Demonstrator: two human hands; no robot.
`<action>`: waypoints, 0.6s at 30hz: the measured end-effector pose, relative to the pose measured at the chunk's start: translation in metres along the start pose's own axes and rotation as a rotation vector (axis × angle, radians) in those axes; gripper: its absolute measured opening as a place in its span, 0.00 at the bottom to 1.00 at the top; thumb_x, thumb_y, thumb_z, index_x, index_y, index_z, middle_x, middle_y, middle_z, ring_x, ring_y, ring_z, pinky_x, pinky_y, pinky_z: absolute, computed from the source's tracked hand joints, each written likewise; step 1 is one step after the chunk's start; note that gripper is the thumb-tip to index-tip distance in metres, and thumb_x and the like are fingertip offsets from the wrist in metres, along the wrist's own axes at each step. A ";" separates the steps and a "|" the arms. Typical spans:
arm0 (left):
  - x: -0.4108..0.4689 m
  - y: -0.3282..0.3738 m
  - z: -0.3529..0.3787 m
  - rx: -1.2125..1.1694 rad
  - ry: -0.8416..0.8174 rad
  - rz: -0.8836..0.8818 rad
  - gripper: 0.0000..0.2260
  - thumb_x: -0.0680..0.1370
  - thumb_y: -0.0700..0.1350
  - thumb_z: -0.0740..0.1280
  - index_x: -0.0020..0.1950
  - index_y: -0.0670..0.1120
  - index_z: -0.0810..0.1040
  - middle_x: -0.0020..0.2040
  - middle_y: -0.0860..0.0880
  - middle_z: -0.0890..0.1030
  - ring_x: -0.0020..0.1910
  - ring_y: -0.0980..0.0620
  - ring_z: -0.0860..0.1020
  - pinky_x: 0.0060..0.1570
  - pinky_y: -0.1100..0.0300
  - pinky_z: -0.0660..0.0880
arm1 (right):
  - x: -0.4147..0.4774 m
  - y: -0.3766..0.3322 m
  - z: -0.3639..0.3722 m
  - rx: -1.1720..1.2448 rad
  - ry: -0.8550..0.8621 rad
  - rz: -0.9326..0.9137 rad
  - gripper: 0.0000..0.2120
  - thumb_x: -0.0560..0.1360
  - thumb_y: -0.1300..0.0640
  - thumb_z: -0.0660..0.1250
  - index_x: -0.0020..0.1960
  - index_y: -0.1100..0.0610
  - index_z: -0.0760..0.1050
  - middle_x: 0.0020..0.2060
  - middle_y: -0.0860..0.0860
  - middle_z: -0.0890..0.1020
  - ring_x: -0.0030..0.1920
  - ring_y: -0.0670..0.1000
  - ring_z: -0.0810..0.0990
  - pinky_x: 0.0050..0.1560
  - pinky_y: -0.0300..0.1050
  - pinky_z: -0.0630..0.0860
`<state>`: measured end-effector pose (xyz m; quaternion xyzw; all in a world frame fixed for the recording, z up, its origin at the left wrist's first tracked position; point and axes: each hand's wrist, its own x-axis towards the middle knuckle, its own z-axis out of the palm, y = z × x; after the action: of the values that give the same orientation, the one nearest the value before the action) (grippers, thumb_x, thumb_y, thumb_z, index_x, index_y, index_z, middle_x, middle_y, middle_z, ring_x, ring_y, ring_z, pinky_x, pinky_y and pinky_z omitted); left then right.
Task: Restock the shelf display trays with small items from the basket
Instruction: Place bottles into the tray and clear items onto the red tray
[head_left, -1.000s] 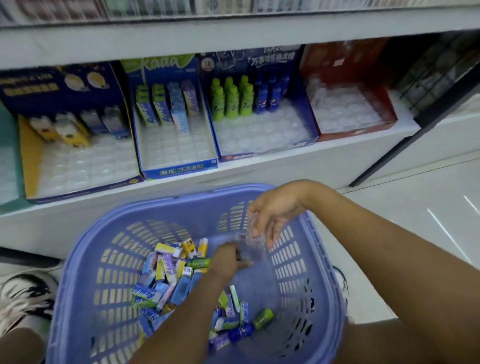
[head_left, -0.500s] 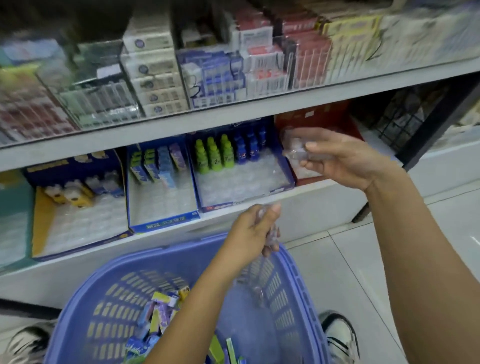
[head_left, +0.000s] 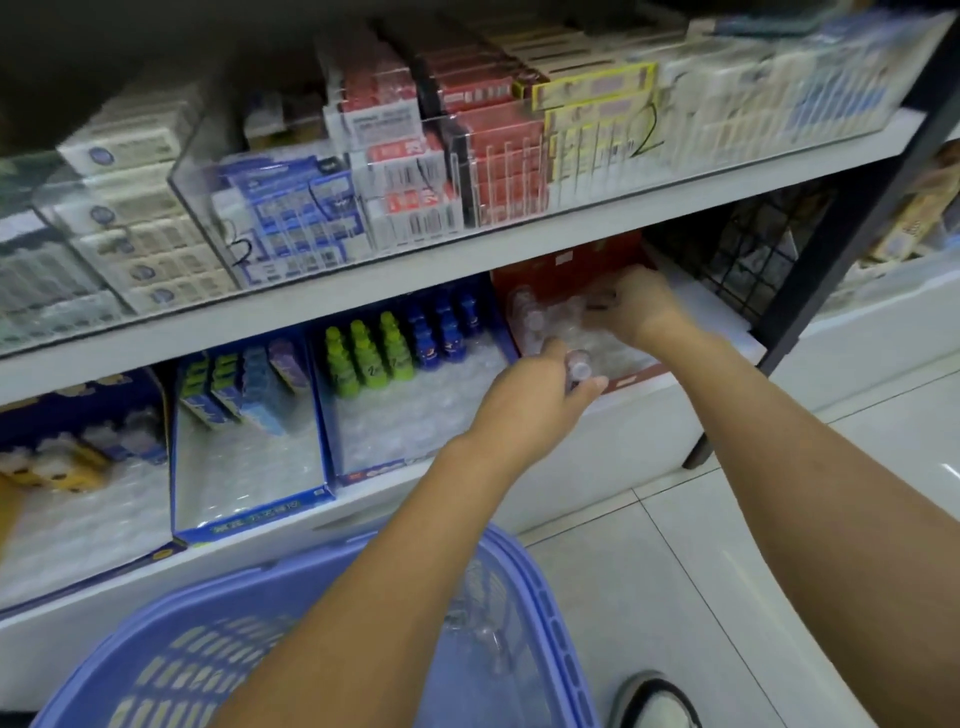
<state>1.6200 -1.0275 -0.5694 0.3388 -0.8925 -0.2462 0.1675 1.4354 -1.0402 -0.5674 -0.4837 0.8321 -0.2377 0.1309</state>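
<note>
Red tray (head_left: 571, 267) looks barely stocked: left hand (head_left: 524, 387) grips a clear bottle (head_left: 578, 370), right hand (head_left: 641, 306) is inside it, maybe placing, grip too blurry to tell.

Lilac basket (head_left: 156, 654), red tray (head_left: 566, 265), blue tray (head_left: 374, 475) with green bottles (head_left: 363, 358) and blue bottles (head_left: 441, 332).

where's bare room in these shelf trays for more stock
Empty slots in front of the green bottles, and in front of the boxes beside them. The red tray is crowded: left hand and right hand at it.
</note>
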 end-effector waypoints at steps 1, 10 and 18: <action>0.001 0.000 0.002 0.045 0.006 0.012 0.20 0.78 0.58 0.62 0.58 0.43 0.70 0.49 0.42 0.80 0.48 0.42 0.77 0.38 0.55 0.70 | 0.001 0.000 0.000 -0.125 -0.024 -0.012 0.11 0.72 0.51 0.69 0.50 0.57 0.81 0.48 0.54 0.84 0.50 0.55 0.81 0.46 0.41 0.73; 0.002 0.000 0.012 0.170 0.105 0.020 0.21 0.77 0.61 0.60 0.58 0.45 0.70 0.41 0.45 0.80 0.41 0.43 0.78 0.34 0.57 0.65 | -0.001 -0.006 0.010 0.271 0.315 -0.004 0.08 0.68 0.57 0.71 0.44 0.60 0.79 0.40 0.52 0.82 0.38 0.49 0.77 0.37 0.34 0.69; 0.000 -0.001 0.015 0.210 0.131 0.031 0.20 0.78 0.61 0.60 0.60 0.46 0.70 0.43 0.46 0.81 0.43 0.45 0.78 0.36 0.57 0.69 | 0.004 -0.017 0.023 0.256 0.277 -0.064 0.22 0.70 0.53 0.71 0.59 0.63 0.73 0.44 0.55 0.82 0.46 0.54 0.81 0.45 0.45 0.77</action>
<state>1.6131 -1.0232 -0.5826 0.3562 -0.9055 -0.1261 0.1930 1.4565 -1.0569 -0.5786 -0.4518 0.7894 -0.4101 0.0678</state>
